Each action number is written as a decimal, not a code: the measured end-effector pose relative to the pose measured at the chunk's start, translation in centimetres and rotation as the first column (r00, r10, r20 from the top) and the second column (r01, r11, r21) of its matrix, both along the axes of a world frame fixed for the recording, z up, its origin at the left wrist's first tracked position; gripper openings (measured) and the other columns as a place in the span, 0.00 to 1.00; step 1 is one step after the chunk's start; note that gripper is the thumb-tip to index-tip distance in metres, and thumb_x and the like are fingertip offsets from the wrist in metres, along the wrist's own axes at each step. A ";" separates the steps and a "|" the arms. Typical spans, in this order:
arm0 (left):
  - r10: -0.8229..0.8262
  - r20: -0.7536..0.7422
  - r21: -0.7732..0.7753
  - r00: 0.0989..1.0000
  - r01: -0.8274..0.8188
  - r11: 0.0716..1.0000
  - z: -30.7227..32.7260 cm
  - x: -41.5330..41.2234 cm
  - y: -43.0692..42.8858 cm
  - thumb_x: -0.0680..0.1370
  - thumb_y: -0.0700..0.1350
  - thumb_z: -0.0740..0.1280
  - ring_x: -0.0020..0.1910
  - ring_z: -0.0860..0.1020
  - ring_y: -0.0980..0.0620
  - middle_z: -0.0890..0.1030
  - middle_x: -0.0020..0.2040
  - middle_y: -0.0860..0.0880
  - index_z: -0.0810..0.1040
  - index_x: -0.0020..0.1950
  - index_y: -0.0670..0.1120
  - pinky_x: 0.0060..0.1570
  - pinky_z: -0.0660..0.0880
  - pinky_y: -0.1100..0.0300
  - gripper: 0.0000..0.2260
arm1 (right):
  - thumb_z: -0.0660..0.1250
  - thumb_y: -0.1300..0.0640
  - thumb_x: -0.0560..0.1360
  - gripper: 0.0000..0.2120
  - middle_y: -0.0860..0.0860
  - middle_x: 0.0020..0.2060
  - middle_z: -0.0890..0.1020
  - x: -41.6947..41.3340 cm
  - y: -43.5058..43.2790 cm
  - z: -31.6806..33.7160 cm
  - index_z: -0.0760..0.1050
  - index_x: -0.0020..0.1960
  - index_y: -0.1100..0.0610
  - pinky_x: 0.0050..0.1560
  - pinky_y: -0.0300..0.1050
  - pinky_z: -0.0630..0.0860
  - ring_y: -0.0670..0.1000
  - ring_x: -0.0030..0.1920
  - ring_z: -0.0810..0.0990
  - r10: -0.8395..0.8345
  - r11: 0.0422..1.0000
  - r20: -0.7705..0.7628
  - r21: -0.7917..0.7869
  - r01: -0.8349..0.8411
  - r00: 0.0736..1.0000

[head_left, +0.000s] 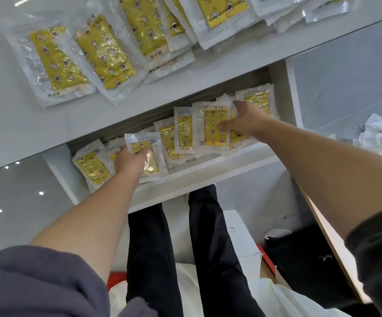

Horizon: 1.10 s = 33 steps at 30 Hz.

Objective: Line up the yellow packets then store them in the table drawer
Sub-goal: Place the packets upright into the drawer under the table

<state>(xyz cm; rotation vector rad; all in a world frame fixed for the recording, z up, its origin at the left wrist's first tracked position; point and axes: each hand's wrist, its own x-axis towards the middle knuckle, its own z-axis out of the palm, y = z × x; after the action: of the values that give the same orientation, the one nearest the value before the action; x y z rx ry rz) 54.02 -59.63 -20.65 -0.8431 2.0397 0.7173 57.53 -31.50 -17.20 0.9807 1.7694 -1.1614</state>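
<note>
Nearest you, your black trousers (213, 236) stand under the pulled-out drawer (208, 170), with a white box (238, 234) just beside your right leg. Both bare forearms reach forward into the drawer.

Your left hand (129, 164) grips the left packet (137, 143) from below, with its fingers mostly hidden behind the plastic. Your right hand (245, 121) holds the upright packet (210, 120), its fingers curled on the yellow face and its thumb raised at the packet's upper corner.

Between your hands, the row of yellow packets (184, 131) leans overlapping along the drawer. More of them lie outside your left hand and beyond your right thumb.

Out past your right hand, some crumpled white paper (377, 131) sits on the floor.

Beyond both hands is the white counter (116, 110). On it, the loose yellow packets (103, 53) lie flat and overlapping, spread from beyond your left hand across to past your right.
</note>
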 end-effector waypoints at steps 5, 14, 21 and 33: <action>0.065 -0.047 -0.050 0.997 -0.067 0.996 0.4 -1.2 -4.1 0.78 0.48 0.68 0.61 0.75 0.43 0.74 0.67 0.44 0.70 0.71 0.45 0.59 0.72 0.53 0.22 | 0.76 0.55 0.70 0.37 0.55 0.66 0.75 -0.8 -2.4 0.3 0.64 0.74 0.56 0.63 0.58 0.75 0.58 0.64 0.76 0.020 0.998 0.015 -0.066 -0.018 1.000; -0.150 0.066 -0.352 0.986 0.164 0.921 -1.1 -1.9 -8.6 0.79 0.39 0.63 0.65 0.73 0.38 0.72 0.68 0.40 0.63 0.74 0.41 0.57 0.72 0.52 0.23 | 0.73 0.55 0.73 0.38 0.53 0.73 0.67 -2.3 -10.1 -1.6 0.58 0.77 0.56 0.66 0.48 0.68 0.57 0.71 0.67 0.168 0.971 0.015 -0.174 -0.163 0.986; -0.241 0.099 -0.445 0.966 0.259 0.857 -1.7 -3.1 -10.7 0.75 0.41 0.66 0.73 0.63 0.39 0.59 0.75 0.37 0.56 0.76 0.37 0.68 0.67 0.47 0.33 | 0.71 0.49 0.75 0.32 0.54 0.63 0.76 -3.2 -15.7 -2.8 0.64 0.74 0.56 0.50 0.43 0.73 0.54 0.59 0.77 0.314 0.949 0.009 0.033 -0.314 0.949; -0.921 -0.146 -0.115 0.360 0.919 0.377 -1.2 -3.2 -2.8 0.75 0.41 0.64 0.69 0.66 0.40 0.65 0.72 0.44 0.61 0.75 0.46 0.66 0.64 0.45 0.28 | 0.64 0.59 0.77 0.01 0.48 0.34 0.74 -1.4 -14.0 -2.6 0.74 0.48 0.56 0.28 0.38 0.69 0.49 0.35 0.75 0.136 0.980 0.000 0.146 -0.135 0.991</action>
<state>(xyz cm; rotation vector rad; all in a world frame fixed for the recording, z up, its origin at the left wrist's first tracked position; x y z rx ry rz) 50.82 -62.47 -21.88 0.4999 2.2402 0.0921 56.16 -45.46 -19.79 0.9236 1.9198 -0.9641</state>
